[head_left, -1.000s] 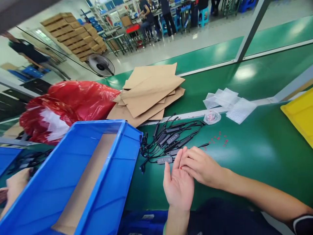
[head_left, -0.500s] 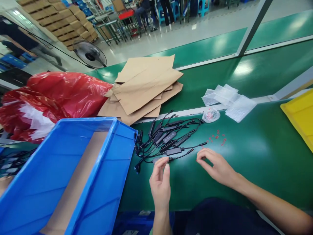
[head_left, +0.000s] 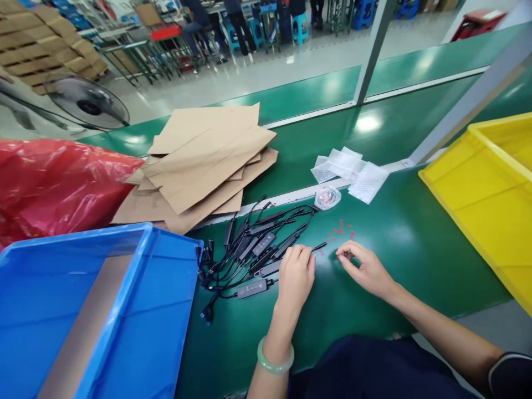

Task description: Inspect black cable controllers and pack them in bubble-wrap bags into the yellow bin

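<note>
Black cables with small grey control boxes (head_left: 252,288) lie in a tangled pile on the green table. My left hand (head_left: 296,274) is closed over the right side of the pile, its fingers curled round a cable that they mostly hide. One black plug end (head_left: 319,246) pokes out just past these fingers. To the right, my right hand (head_left: 368,270) pinches thumb and forefinger together above the table; what is between the tips is too small to make out. Several small red rings (head_left: 341,230) are scattered just beyond it. A clear bag (head_left: 327,198) with red bits lies behind them.
A blue bin (head_left: 155,310) stands at the left, a yellow bin (head_left: 469,183) at the right. Flat cardboard sheets (head_left: 208,155), a red plastic bag (head_left: 58,188) and bubble-wrap pouches (head_left: 368,182) lie farther back. A metal post (head_left: 372,55) rises behind the table.
My left hand has moved right and forward from the near edge of the pile onto the cable ends. My right hand stays pinched, now nearer the left one. The view has swung right.
</note>
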Action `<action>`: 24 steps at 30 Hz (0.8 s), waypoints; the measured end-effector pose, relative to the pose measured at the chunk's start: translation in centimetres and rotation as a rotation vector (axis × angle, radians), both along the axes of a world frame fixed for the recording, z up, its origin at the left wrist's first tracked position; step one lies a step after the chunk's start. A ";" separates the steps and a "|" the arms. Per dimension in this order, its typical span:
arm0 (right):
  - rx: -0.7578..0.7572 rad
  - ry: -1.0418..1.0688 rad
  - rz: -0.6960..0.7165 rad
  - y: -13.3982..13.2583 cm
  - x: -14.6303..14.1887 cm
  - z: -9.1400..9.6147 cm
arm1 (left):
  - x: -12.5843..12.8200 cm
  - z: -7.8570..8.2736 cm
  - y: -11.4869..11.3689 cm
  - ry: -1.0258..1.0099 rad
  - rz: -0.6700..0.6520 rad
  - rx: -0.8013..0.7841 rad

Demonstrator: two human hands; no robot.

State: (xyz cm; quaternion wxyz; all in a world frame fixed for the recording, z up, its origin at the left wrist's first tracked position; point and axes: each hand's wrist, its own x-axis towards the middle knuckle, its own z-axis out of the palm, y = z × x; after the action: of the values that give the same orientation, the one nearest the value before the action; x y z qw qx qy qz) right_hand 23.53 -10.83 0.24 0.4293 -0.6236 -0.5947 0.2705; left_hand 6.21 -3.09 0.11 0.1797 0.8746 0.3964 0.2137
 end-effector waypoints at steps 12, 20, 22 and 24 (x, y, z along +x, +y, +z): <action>0.091 -0.056 -0.093 3.0 0.2 -1.9 | 1.9 -1.3 1.3 -0.157 -0.110 -0.318; 0.158 -0.147 -0.054 3.1 -0.9 -2.4 | 1.3 -0.8 1.3 -0.409 -0.060 -0.777; 0.178 -0.173 -0.037 3.0 -0.7 -2.4 | 1.3 -0.9 1.3 -0.415 -0.054 -0.806; 0.207 -0.206 -0.015 3.1 -0.7 -2.4 | 1.3 -1.0 1.3 -0.425 -0.057 -0.817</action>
State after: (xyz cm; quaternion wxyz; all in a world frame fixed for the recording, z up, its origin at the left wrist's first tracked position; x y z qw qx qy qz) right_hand 22.86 -7.76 -2.18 0.4302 -0.6049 -0.6555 0.1389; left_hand 7.54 -1.80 -0.85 0.5928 0.6793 0.3784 0.2095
